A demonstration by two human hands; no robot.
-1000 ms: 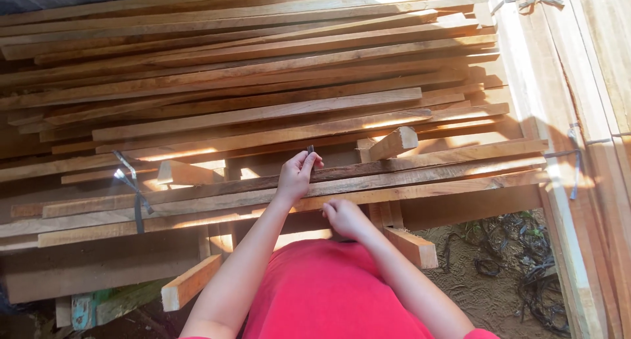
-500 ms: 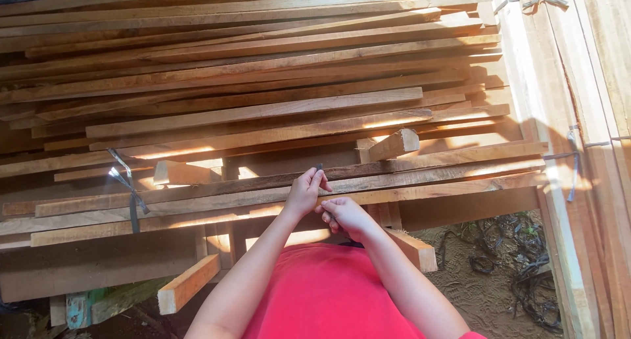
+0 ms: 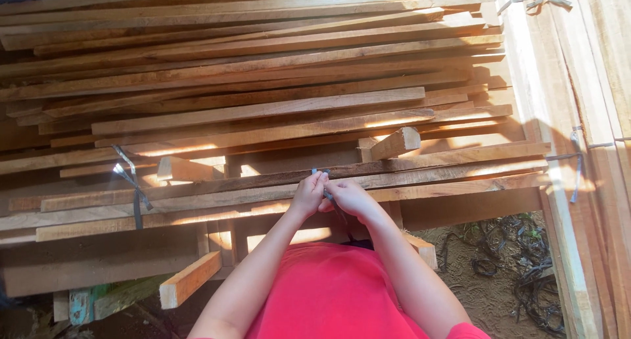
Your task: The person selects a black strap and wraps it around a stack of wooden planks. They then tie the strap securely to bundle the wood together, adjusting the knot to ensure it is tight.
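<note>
At plank stack [image 3: 263, 109], hands now joined, left hand [image 3: 309, 194], right hand [image 3: 351, 199]

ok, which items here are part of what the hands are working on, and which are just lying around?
In hand:
- left hand and right hand, close together, pinching a thin dark strap
- long planks of the stack right under the hands

Lying about:
- short wood block on the stack
- offcut lower left
- strap round the boards at left
- tangled dark strapping on the ground

No packages, labels, signs or screens were visible anywhere in the head view.
</note>
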